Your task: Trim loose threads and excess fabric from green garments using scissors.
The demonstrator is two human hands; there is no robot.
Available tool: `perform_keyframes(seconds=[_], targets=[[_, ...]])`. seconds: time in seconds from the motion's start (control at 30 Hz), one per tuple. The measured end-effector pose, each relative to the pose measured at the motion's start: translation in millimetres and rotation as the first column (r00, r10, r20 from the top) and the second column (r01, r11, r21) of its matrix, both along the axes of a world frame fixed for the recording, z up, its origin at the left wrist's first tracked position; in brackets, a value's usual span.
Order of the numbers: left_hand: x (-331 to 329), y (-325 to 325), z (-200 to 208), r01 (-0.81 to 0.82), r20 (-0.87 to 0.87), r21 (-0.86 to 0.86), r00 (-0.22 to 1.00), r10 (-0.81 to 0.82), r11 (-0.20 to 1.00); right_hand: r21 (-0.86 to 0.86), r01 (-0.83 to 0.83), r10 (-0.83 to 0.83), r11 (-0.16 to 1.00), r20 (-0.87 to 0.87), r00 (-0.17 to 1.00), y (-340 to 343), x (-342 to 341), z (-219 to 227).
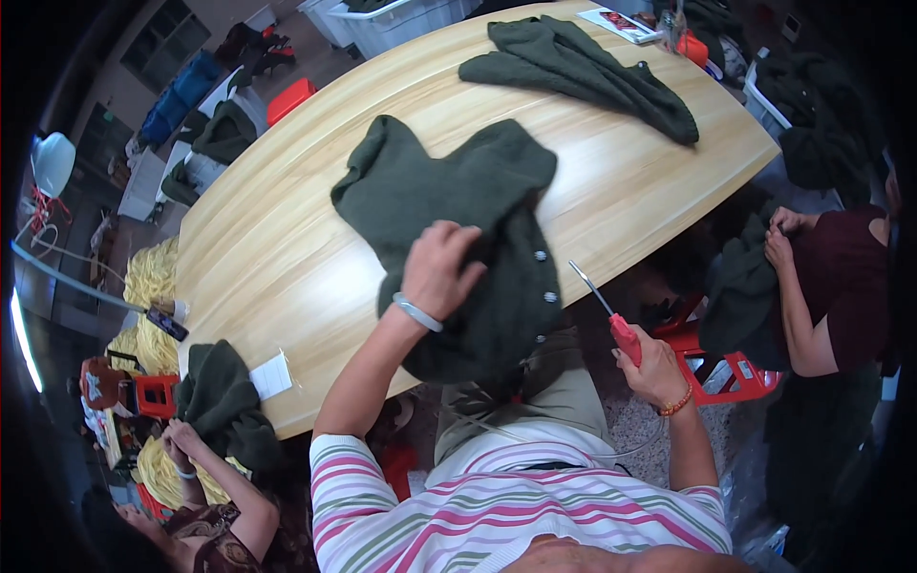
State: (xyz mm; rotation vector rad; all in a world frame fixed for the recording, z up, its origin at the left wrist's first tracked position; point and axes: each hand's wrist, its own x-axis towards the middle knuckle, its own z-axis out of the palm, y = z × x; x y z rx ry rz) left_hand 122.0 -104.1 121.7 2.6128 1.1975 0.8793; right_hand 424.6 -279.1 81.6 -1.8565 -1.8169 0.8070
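Note:
On the wooden table lies a dark green knitted cardigan (430,196) with pale buttons down its right side, its lower edge hanging over the table's near edge at my lap. My left hand (441,270) rests on the cardigan, open, fingers spread over the knit. My right hand (653,368), off the table's near edge to the right of the cardigan, is closed around the red handle of a tool (626,336). Its thin metal shaft points up and left, apart from the cardigan; I cannot tell its exact kind.
A second dark green knit (587,72) lies at the table's far side. A white paper (271,375) sits at the left edge. Co-workers handle dark knits: one at lower left (205,458), one at right (812,286). A red stool (731,377) stands at right, a white bin (401,27) behind.

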Motion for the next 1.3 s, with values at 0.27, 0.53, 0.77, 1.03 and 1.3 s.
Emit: perform_keyframes(seconds=[0.27,0.53,0.77,1.03,1.3], targets=[[-77.0,26.1,-44.4,-0.484,0.446,-0.217,0.723,0.527,0.848,0.034,-0.035,0.036,0.999,-0.021,0.999,8.6,-9.4,7.4],[-132.9,89.5,-79.1,0.336,0.502,-0.850,0.280,0.818,0.407,0.070,-0.359,0.357,0.931,0.038,0.933,39.6,-55.9,24.4],[-108.2,133.3,-70.5,0.282,0.694,-0.717,0.197,0.693,0.638,0.108,-0.319,0.335,0.942,-0.195,0.922,97.6,-68.0,9.5],[-102.4,168.6,115.1,0.350,0.930,-0.243,0.348,0.115,0.905,0.066,-0.245,0.253,0.967,-0.312,0.916,139.1,-85.3,6.2],[-109.0,116.7,-24.0,0.114,0.365,-0.845,0.837,0.408,0.522,-0.012,-0.096,0.083,0.995,-0.404,0.911,102.8,-50.2,4.8]])
